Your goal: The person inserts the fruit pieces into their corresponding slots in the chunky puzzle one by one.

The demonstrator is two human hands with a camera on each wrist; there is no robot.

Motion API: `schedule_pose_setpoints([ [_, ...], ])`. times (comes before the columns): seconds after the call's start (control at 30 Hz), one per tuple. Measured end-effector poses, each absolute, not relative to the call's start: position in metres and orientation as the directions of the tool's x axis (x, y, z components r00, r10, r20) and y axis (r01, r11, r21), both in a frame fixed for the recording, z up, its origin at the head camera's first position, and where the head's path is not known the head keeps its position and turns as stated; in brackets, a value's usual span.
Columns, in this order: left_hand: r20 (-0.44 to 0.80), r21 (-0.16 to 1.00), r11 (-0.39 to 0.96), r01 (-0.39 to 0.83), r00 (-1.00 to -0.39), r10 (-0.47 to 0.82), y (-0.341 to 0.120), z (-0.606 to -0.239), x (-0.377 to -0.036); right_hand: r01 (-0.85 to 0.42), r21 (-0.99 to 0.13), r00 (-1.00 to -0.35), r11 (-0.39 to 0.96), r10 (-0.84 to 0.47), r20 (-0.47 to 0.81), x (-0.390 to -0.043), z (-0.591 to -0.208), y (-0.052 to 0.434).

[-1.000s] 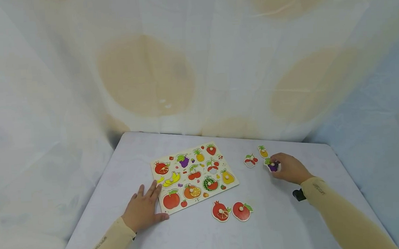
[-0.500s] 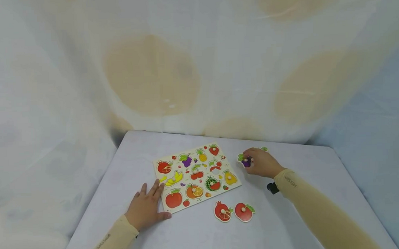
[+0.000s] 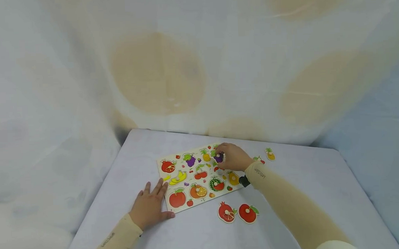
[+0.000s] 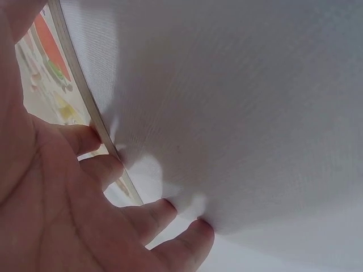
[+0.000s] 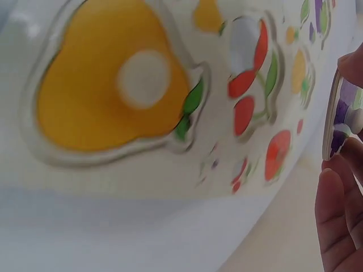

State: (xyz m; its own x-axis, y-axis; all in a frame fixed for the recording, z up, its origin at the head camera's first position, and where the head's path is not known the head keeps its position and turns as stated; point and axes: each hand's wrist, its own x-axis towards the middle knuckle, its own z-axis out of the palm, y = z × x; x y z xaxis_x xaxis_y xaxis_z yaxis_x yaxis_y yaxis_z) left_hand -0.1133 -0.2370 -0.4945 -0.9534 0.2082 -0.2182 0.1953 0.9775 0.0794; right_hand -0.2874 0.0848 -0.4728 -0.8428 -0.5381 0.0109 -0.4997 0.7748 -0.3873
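A fruit puzzle board [image 3: 175,187] lies flat on the table. My left hand [image 3: 150,204] rests at its left edge with fingers spread, some touching the board and some the tablecloth in the left wrist view. Above the board's upper right part, my right hand [image 3: 234,158] pinches a purple grape piece [image 3: 218,158]. The right wrist view shows that grape piece [image 5: 340,122] edge-on, its knob between the fingers. The printed grape spot [image 3: 189,161] is left of the held piece. A knobbed pear [image 5: 96,85] sits in the board below the right hand. That hand covers the board's upper right corner.
In front of the board lie a pomegranate piece [image 3: 226,212] and a red apple piece [image 3: 248,213], side by side. Right of the board are a pineapple piece [image 3: 270,154] and a cherry piece [image 3: 259,159], the latter partly hidden by the right arm. Cloth curtains surround the table.
My right hand has carried the grape piece leftward, from beside the pineapple piece to over the board. My left hand has stayed at the board's left edge. The head view has shifted slightly.
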Motion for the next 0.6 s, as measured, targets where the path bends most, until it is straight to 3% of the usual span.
schedule_pose_setpoints([
  [0.6,-0.210,0.081,0.974,0.211,-0.952,0.223,-0.230,-0.490,-0.104,-0.535,-0.388,-0.801,0.750,-0.597,-0.049,-0.290,-0.485,0.015],
])
